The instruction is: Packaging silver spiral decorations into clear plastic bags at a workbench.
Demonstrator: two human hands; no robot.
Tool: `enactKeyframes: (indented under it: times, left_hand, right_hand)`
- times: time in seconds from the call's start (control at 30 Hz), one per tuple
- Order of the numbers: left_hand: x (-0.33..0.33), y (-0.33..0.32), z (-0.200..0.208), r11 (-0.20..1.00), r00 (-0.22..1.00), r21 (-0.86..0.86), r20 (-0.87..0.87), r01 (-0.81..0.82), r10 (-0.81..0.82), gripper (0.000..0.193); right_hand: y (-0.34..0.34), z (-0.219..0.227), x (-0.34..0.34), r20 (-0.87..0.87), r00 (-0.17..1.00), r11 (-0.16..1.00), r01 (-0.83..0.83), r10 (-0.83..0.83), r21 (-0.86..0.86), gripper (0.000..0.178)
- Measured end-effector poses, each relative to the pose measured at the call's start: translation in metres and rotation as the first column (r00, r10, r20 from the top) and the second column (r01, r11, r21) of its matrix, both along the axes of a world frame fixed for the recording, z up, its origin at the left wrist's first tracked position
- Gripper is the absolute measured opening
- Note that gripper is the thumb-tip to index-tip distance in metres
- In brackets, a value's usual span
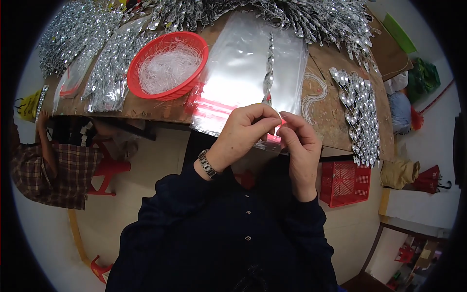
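Observation:
My left hand (243, 129), with a metal watch on its wrist, is pinched closed near the lower end of a silver twisted spiral strip (269, 73). A thin white string (277, 113) curves out at that end, between my fingertips. My right hand (302, 143) meets the left from the other side, its thumb and finger pinched on the string too; the exact grip is partly hidden. Under the strip and both hands lies a stack of clear plastic bags (233, 63) with red-marked edges, reaching over the table's front edge.
A red basket (192, 80) of tangled clear strings stands left on the wooden table (335, 129). Loose white strings (314, 95) lie right of the bags. Silver spirals (360, 117) are heaped around. A red crate (344, 184) sits below. A person in a plaid shirt (53, 165) sits left.

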State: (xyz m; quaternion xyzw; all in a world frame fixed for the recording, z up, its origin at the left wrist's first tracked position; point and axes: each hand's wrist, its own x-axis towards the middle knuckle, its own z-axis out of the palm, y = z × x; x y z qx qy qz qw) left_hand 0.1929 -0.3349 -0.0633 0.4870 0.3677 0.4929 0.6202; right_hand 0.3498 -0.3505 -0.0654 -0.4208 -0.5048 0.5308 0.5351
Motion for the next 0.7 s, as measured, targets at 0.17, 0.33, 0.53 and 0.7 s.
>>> enactKeyframes:
  times: [0.17,0.33,0.53,0.7]
  left_hand:
    - [0.0025,-0.0003,-0.0025,0.999,0.998,-0.023,0.048,-0.029,0.030,0.013]
    - [0.0019,0.0006,-0.0061,0.996,0.996,-0.084,0.088,-0.028,0.035,0.013]
    - [0.0033,-0.0007,-0.0054,0.993,0.992,-0.116,0.117,-0.035,0.049,0.014]
    - [0.0047,-0.0011,-0.0068,0.990,0.989,-0.133,0.140,-0.037,0.056,0.014]
  right_hand:
    - [-0.0013,0.0011,-0.0020,0.011,1.000,1.000,0.005,-0.005,-0.009,0.026]
    - [-0.0031,-0.0011,-0.0023,0.026,1.000,1.000,0.003,-0.003,0.004,0.027]
    - [-0.0057,-0.0003,-0.0053,0.091,0.996,0.999,0.007,-0.012,0.046,0.030]
    - [-0.0075,-0.0021,-0.0088,0.131,0.991,0.996,0.012,-0.023,0.085,0.032]
